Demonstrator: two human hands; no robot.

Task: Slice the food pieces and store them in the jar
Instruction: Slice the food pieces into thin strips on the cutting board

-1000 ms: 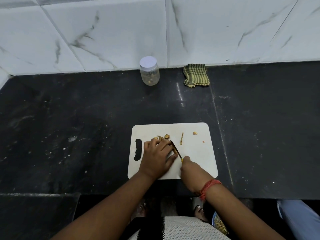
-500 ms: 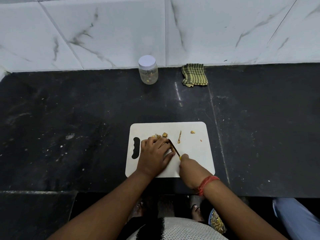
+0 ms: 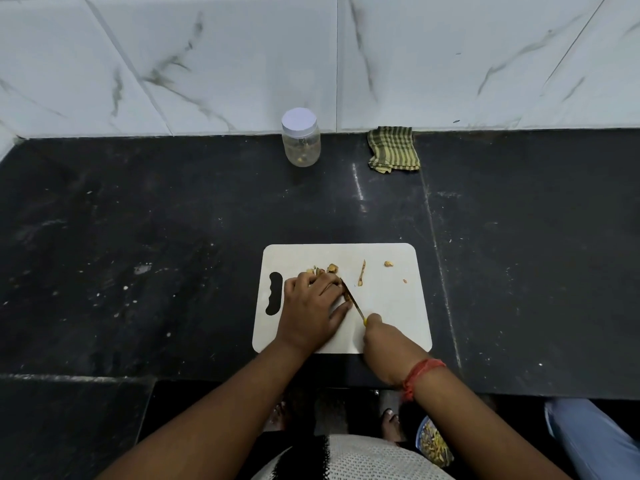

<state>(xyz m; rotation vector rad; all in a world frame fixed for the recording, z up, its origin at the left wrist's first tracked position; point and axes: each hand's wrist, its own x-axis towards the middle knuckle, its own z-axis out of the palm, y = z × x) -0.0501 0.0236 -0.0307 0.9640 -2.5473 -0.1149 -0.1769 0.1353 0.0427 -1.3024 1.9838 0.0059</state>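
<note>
A white cutting board (image 3: 391, 306) lies on the black counter near its front edge. My left hand (image 3: 311, 310) presses down on a food piece at the board's middle left, fingers curled over it. My right hand (image 3: 384, 344) grips a thin knife (image 3: 351, 299) whose blade slants up against the left fingers. Cut brown pieces (image 3: 327, 269) lie just beyond the left hand. A long sliver (image 3: 361, 272) and a small bit (image 3: 388, 264) lie further right. The clear jar (image 3: 300, 137) with a white lid on stands at the back by the wall.
A green striped cloth (image 3: 393, 149) lies crumpled right of the jar against the marble wall. Below the counter's front edge a bowl of food strips (image 3: 433, 445) shows at bottom right, beside a person's pale blue sleeve or leg (image 3: 588, 441).
Both hands stay at the same spot on the board with the knife against the left fingers. The view has shifted slightly; nothing else has moved.
</note>
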